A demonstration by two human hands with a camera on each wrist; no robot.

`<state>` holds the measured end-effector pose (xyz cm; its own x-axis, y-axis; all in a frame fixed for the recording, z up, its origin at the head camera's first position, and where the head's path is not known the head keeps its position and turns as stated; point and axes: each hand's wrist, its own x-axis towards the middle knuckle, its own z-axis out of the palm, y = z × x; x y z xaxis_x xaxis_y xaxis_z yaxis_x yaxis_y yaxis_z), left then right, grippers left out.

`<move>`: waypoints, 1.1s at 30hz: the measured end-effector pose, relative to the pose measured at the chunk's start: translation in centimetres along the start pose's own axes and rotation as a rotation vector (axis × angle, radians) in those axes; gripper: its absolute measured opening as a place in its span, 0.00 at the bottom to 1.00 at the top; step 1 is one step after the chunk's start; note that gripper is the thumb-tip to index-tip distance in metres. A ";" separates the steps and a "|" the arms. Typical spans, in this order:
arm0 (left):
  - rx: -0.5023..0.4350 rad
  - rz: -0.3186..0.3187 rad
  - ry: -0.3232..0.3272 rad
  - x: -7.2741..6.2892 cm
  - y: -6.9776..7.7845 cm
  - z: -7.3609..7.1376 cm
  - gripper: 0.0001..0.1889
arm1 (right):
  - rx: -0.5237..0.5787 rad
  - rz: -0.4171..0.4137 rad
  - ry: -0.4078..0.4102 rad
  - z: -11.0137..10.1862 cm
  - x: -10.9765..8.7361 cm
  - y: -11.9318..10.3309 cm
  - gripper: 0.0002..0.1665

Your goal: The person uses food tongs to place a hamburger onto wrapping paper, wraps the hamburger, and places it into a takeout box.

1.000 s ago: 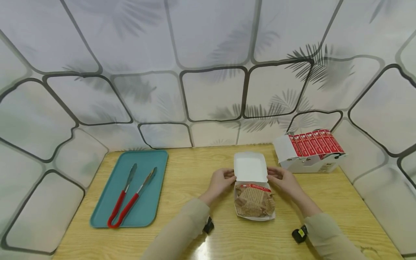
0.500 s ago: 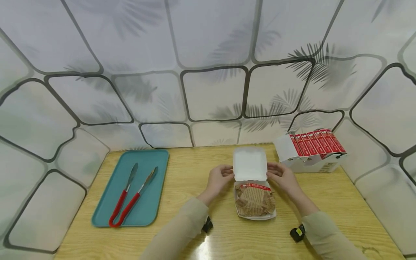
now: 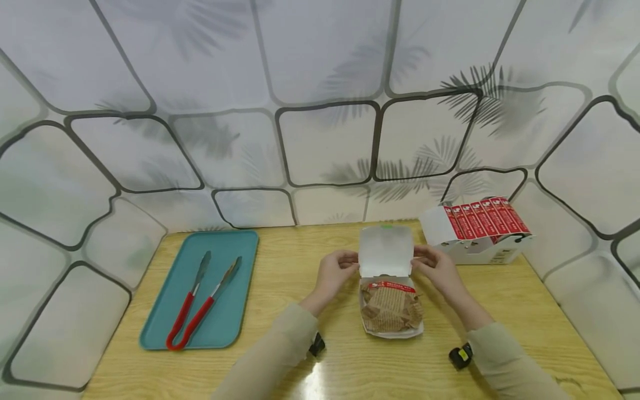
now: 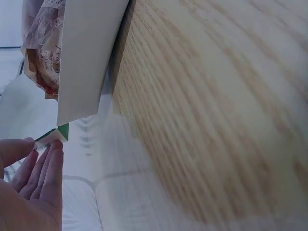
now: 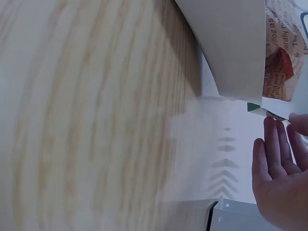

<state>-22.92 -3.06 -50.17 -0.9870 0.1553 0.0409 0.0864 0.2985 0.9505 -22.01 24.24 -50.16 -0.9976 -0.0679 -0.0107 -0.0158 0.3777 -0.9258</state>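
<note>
A small white burger box (image 3: 395, 335) stands on the table with its lid (image 3: 386, 251) raised. Inside its base sits a burger wrapped in printed brown paper (image 3: 391, 310) with a red strip. My left hand (image 3: 333, 276) pinches the lid's left edge between thumb and fingers, as the left wrist view shows at the lid's green-and-white corner (image 4: 52, 135). On the opposite side my right hand (image 3: 441, 274) pinches the lid's right edge. The right wrist view has that hand (image 5: 285, 168) beside the box wall (image 5: 231, 45), with the thumb partly cut off.
At the left lies a teal tray (image 3: 230, 328) bearing tongs (image 3: 196, 319) with red handles. A white carton (image 3: 467, 256) with several red-and-white packets (image 3: 485, 218) stands at the back right, close behind my right hand. A patterned wall covering (image 3: 327, 144) closes off the back and sides.
Both hands have moved slightly up along the lid, and the lid has tilted further upright, its top edge showing a bit of green. The base and burger have stayed put.
</note>
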 end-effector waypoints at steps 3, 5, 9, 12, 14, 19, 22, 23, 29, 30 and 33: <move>0.012 0.017 -0.002 -0.2 0.2 -0.1 0.11 | -0.009 -0.028 -0.004 -0.2 -0.1 -0.1 0.28; 0.021 0.028 -0.003 -0.3 0.3 -0.1 0.10 | -0.012 -0.051 -0.005 -0.3 -0.2 -0.1 0.27; 0.049 0.059 -0.005 -0.7 0.6 -0.3 0.10 | -0.017 -0.081 -0.010 -0.6 -0.6 -0.2 0.26; 0.072 0.076 -0.009 -1.1 0.9 -0.5 0.10 | -0.013 -0.100 -0.016 -0.7 -1.0 -0.2 0.26; 0.076 0.080 -0.015 -1.4 1.1 -0.6 0.10 | -0.006 -0.115 -0.028 -0.9 -1.3 -0.2 0.25; 0.066 0.098 -0.044 -2.2 1.5 -0.9 0.10 | 0.041 -0.161 -0.070 -1.3 -2.2 -0.3 0.25; 0.061 0.104 -0.064 -2.6 1.6 -1.0 0.11 | 0.061 -0.180 -0.098 -1.6 -2.8 -0.3 0.26; 0.063 0.107 -0.068 -2.7 1.6 -1.0 0.11 | 0.064 -0.186 -0.107 -1.7 -3.0 -0.3 0.26; 0.088 0.117 -0.069 -3.7 1.6 -0.9 0.14 | 0.043 -0.225 -0.161 -1.9 -4.1 -0.7 0.27; 0.086 0.117 -0.068 -4.0 1.7 -1.0 0.15 | 0.034 -0.240 -0.164 -1.9 -4.3 -0.7 0.26; 0.056 0.117 -0.067 -4.6 1.7 -1.0 0.16 | 0.008 -0.281 -0.174 -2.0 -4.8 -0.8 0.25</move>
<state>-18.39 -4.17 -48.41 -0.9588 0.2536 0.1278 0.2093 0.3269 0.9216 -17.35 26.09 -48.65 -0.9280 -0.3251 0.1818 -0.2875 0.3147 -0.9046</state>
